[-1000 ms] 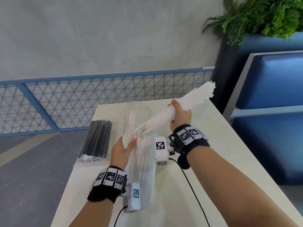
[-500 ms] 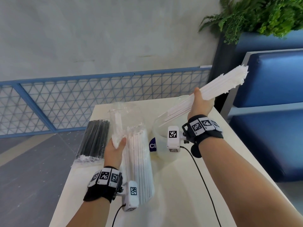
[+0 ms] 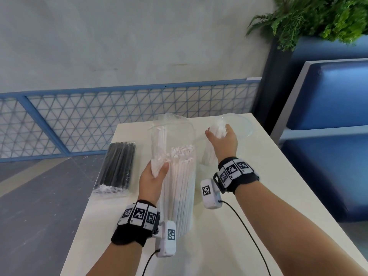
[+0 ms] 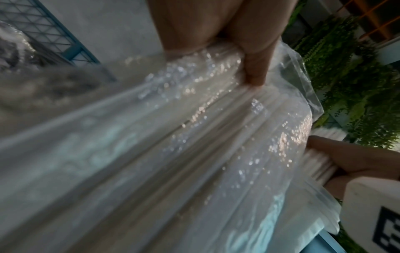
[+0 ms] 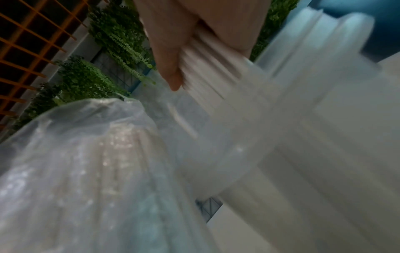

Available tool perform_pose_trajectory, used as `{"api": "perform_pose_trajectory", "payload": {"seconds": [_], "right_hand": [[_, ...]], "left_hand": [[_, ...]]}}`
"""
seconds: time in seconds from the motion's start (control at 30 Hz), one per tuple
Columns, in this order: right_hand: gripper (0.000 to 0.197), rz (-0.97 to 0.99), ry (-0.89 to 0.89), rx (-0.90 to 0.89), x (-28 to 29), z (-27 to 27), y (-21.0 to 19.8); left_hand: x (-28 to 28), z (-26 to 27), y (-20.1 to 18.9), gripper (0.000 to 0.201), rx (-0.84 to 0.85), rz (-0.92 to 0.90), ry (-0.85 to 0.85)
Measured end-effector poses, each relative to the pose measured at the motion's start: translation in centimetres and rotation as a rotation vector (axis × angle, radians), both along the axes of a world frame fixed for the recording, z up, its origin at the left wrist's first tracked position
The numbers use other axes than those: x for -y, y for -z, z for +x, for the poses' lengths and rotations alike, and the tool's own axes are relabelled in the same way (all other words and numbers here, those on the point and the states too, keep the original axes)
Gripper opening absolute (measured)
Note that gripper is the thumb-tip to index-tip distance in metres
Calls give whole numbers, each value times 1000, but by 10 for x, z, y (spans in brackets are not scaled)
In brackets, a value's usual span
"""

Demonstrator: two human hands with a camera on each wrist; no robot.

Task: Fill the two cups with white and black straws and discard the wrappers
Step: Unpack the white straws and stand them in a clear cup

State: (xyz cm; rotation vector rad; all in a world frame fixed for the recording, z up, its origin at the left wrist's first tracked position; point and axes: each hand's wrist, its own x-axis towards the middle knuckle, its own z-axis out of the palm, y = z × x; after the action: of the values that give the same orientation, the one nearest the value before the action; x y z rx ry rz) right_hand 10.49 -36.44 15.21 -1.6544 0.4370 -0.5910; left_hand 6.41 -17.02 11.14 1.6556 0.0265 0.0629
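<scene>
Right hand (image 3: 223,140) gripping white straw bundle (image 3: 218,127), lowering it into clear cup (image 3: 247,124); left hand (image 3: 152,179) pinching opened wrapper (image 3: 171,132), steadying remaining straws for next grab.

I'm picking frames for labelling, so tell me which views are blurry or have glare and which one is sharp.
Head view: sharp and evenly lit, with wide-angle bending of the fence lines. Left wrist view: dim and soft, the clear wrapper speckled with glare below the left hand. Right wrist view: dim, with motion smear across the white straws in the right hand and the cup.
</scene>
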Motion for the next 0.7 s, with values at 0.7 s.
{"api": "perform_pose_trajectory", "payload": {"seconds": [0.7], "right_hand": [[47,-415,-445,-208,-68,-55,-18]], "left_hand": [[-25,-22,-5,40,22,-53,79]]}}
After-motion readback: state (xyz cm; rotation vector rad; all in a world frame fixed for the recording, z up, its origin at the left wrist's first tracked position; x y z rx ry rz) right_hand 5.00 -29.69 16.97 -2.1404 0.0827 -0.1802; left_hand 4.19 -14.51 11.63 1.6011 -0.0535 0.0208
